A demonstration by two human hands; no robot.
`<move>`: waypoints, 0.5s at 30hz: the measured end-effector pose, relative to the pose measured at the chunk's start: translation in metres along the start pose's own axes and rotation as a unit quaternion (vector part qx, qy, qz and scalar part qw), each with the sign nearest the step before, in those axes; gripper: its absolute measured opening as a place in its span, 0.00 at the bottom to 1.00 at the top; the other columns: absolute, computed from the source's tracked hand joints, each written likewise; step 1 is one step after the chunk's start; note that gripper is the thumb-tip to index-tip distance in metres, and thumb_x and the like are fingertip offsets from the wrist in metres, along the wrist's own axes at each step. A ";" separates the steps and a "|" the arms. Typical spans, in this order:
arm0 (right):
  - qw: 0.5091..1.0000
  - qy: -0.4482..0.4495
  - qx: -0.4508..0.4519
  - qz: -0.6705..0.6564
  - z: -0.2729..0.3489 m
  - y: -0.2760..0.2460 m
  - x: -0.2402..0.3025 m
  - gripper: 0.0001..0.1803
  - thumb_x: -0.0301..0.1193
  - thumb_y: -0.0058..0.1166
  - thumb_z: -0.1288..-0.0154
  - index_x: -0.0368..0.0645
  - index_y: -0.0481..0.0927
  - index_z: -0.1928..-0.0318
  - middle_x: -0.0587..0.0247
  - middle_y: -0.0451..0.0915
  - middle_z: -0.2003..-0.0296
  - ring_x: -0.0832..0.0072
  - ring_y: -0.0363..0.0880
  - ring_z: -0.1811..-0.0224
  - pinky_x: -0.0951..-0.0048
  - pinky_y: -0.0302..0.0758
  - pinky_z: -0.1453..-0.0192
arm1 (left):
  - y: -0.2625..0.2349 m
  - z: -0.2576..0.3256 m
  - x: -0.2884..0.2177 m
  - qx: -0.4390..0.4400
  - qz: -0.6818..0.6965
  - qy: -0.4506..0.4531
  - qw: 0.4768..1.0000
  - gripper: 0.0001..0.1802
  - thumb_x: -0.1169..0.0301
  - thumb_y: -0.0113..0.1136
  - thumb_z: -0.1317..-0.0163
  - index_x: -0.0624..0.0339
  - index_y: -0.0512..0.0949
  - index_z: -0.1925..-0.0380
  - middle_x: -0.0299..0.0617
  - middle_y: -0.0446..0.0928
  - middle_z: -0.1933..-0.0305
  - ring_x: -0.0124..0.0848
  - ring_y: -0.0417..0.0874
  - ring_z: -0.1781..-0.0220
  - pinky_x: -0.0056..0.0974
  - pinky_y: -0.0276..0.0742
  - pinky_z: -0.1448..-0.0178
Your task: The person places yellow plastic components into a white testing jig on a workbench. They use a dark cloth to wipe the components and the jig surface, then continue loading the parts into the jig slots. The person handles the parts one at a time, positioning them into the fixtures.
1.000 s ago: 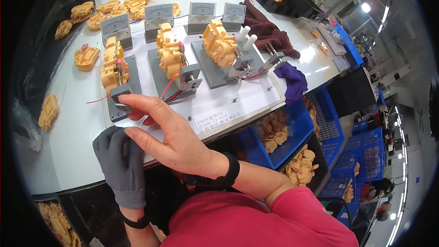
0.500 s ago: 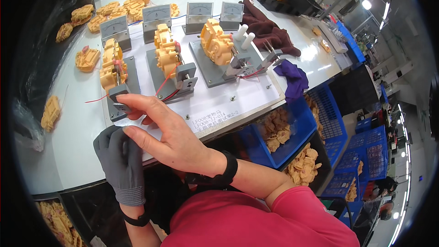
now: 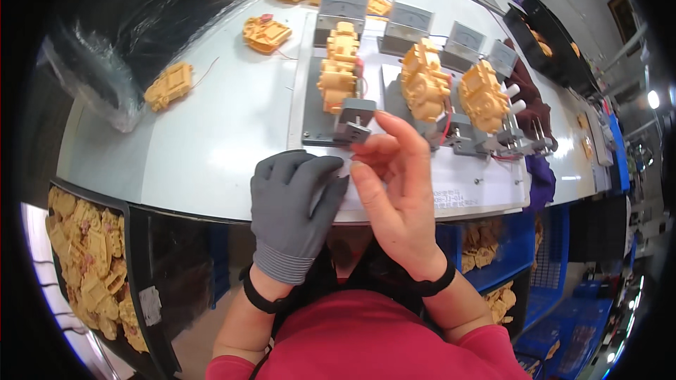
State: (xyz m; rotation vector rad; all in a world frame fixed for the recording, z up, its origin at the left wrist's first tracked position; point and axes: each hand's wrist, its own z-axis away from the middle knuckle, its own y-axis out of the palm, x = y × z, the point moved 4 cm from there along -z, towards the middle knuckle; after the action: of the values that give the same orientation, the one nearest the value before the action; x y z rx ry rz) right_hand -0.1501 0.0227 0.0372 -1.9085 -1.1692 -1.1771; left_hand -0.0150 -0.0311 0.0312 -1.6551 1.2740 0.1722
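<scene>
— What is shown?
— The bare right hand (image 3: 401,200), thumb and index parted, is held beside a gray block (image 3: 358,111); whether anything is gripped in the curled fingers (image 3: 315,170) of the gloved left hand (image 3: 284,193) cannot be told.
— And the yellow gearbox (image 3: 339,72)?
— Behind the block, it is mounted over a gray plate (image 3: 313,125), presumably for steadiness.
— The containers?
— Similar gearboxes (image 3: 91,260) are heaped in a black crate (image 3: 139,262), left; yellow pieces (image 3: 481,246) are kept in a blue bin (image 3: 501,272), right.

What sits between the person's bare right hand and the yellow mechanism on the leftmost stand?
The dark grey block at the stand's near end lies between the right hand and the yellow mechanism; the head view shows it.
</scene>
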 end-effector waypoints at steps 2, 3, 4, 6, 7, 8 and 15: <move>1.000 0.013 -0.011 -0.009 0.002 0.001 0.002 0.30 0.22 0.59 0.31 0.41 0.64 0.32 0.63 0.74 0.56 0.77 0.75 0.55 0.75 0.76 0.50 | -0.001 0.002 0.001 -0.005 -0.009 -0.001 1.000 0.13 0.65 0.68 0.40 0.52 0.83 0.55 0.41 0.78 0.56 0.43 0.75 0.49 0.45 0.69 0.44; 1.000 0.017 -0.005 -0.009 0.002 0.000 0.002 0.29 0.22 0.59 0.31 0.41 0.64 0.33 0.63 0.73 0.57 0.78 0.74 0.56 0.75 0.76 0.51 | -0.001 0.002 0.002 -0.007 -0.009 -0.003 1.000 0.13 0.65 0.68 0.40 0.52 0.83 0.55 0.41 0.78 0.56 0.43 0.75 0.49 0.45 0.69 0.44; 1.000 0.020 -0.001 -0.009 0.002 0.000 0.001 0.29 0.21 0.59 0.31 0.41 0.63 0.34 0.63 0.72 0.57 0.78 0.73 0.56 0.76 0.76 0.51 | -0.001 0.002 0.002 -0.009 -0.008 -0.004 1.000 0.13 0.65 0.68 0.40 0.52 0.83 0.56 0.41 0.79 0.56 0.43 0.75 0.49 0.45 0.69 0.44; 1.000 0.023 0.005 -0.009 0.001 -0.002 0.000 0.28 0.21 0.59 0.31 0.40 0.63 0.35 0.63 0.71 0.58 0.79 0.72 0.57 0.76 0.76 0.52 | 0.000 0.001 0.003 -0.008 -0.005 -0.003 1.000 0.13 0.65 0.68 0.41 0.52 0.83 0.56 0.40 0.79 0.57 0.43 0.75 0.49 0.45 0.69 0.44; 1.000 0.021 0.007 -0.008 0.000 -0.002 0.000 0.27 0.21 0.59 0.31 0.40 0.63 0.35 0.63 0.70 0.58 0.80 0.72 0.58 0.76 0.75 0.52 | 0.000 0.001 0.003 -0.006 -0.004 -0.002 1.000 0.12 0.65 0.69 0.41 0.52 0.83 0.57 0.39 0.79 0.57 0.42 0.75 0.50 0.45 0.69 0.44; 1.000 0.020 0.009 -0.007 0.000 -0.002 0.000 0.27 0.21 0.59 0.31 0.40 0.63 0.36 0.63 0.70 0.58 0.80 0.72 0.58 0.76 0.75 0.52 | 0.000 0.000 0.003 -0.006 -0.003 -0.001 1.000 0.12 0.65 0.69 0.41 0.52 0.83 0.57 0.39 0.79 0.58 0.42 0.76 0.50 0.45 0.69 0.45; 1.000 0.018 -0.001 -0.015 -0.001 -0.001 0.002 0.28 0.20 0.57 0.30 0.40 0.61 0.34 0.61 0.70 0.53 0.80 0.72 0.56 0.76 0.74 0.50 | 0.000 -0.001 0.002 -0.006 0.006 0.000 1.000 0.11 0.66 0.69 0.42 0.51 0.83 0.59 0.37 0.79 0.59 0.42 0.76 0.50 0.45 0.69 0.45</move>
State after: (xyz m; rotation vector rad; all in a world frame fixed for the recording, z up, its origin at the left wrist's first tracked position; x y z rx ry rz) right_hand -0.1512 0.0236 0.0391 -1.8693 -1.1810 -1.2249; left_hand -0.0144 -0.0329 0.0305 -1.6581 1.2862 0.1887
